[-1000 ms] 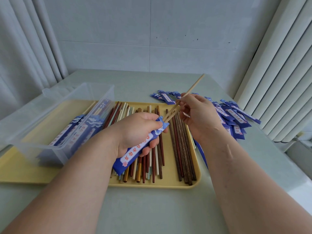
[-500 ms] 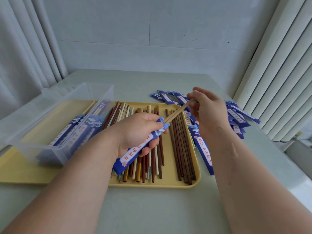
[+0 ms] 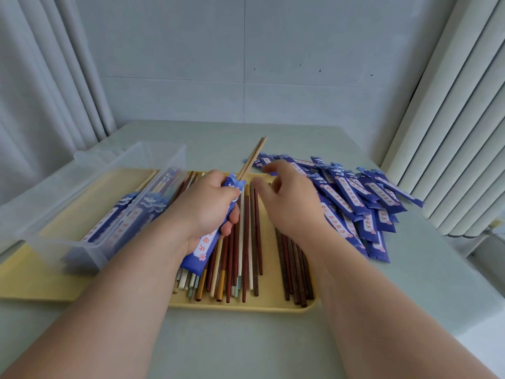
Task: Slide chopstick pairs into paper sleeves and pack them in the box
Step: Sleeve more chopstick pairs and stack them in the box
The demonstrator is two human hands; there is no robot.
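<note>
My left hand grips a blue paper sleeve above the yellow tray. A light wooden chopstick pair sticks out of the sleeve's top and points up and away. My right hand hovers just right of it with fingers loosely spread, holding nothing. Loose chopsticks in brown, white and tan lie side by side on the tray. A clear plastic box on the tray's left holds several sleeved pairs.
A heap of blue paper sleeves lies on the table to the right of the tray. Curtains hang at the left, and a ribbed white panel stands at the right. A grey wall is behind the table.
My right hand has let go of the chopstick pair and drawn back to the right. My left hand has tilted the sleeve more upright, with the pair deeper in it.
</note>
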